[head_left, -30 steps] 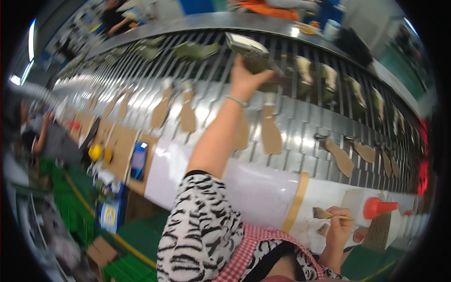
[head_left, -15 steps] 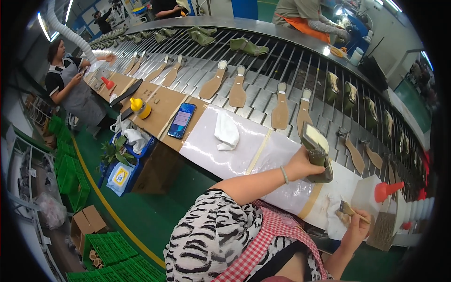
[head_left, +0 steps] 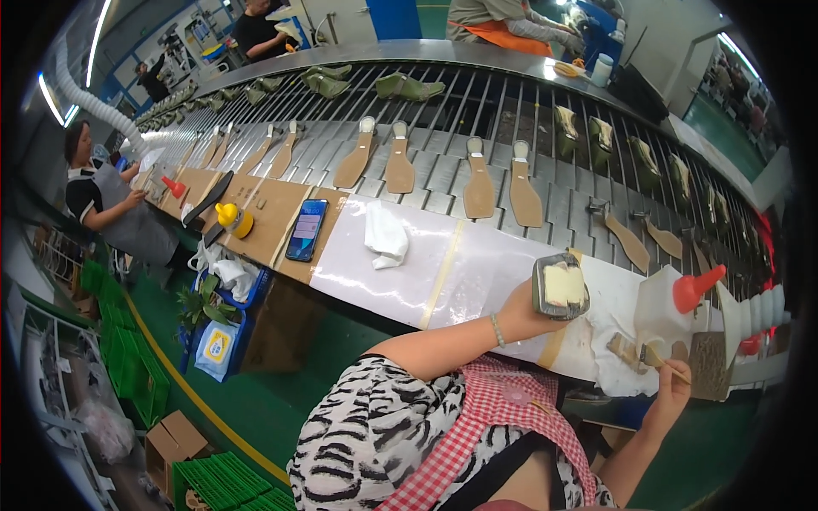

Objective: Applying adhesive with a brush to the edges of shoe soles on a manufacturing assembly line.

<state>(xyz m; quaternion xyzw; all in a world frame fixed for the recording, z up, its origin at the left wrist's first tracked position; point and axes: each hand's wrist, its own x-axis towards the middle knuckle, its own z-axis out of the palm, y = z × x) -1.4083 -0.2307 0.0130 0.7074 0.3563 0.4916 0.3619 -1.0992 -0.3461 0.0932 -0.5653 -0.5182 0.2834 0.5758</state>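
Note:
My left hand (head_left: 526, 313) is wrapped round a dark green shoe upper on a last (head_left: 561, 288). Its cream-coloured underside faces up at me, above the near edge of the bench. In my right hand (head_left: 673, 387), lower right, a brush with a thin wooden handle (head_left: 671, 364) is pinched between the fingers. The brush head is low beside a translucent white bottle with a red spout (head_left: 661, 311); whether it touches anything there I cannot tell. A crumpled white cloth (head_left: 612, 362) lies under a tan stained piece (head_left: 625, 347) just left of the brush.
Tan soles (head_left: 479, 187) lie along the slatted metal conveyor (head_left: 443, 170), with green uppers (head_left: 409, 87) on the rods behind. On the bench are a phone (head_left: 307, 230), a white tissue (head_left: 385, 236) and a yellow bottle (head_left: 234, 220). A co-worker (head_left: 128, 204) stands at left.
The view has shifted a little. My left hand has turned the shoe upper so its underside faces me more. My right hand has carried the brush rightward, nearer the red-spouted bottle.

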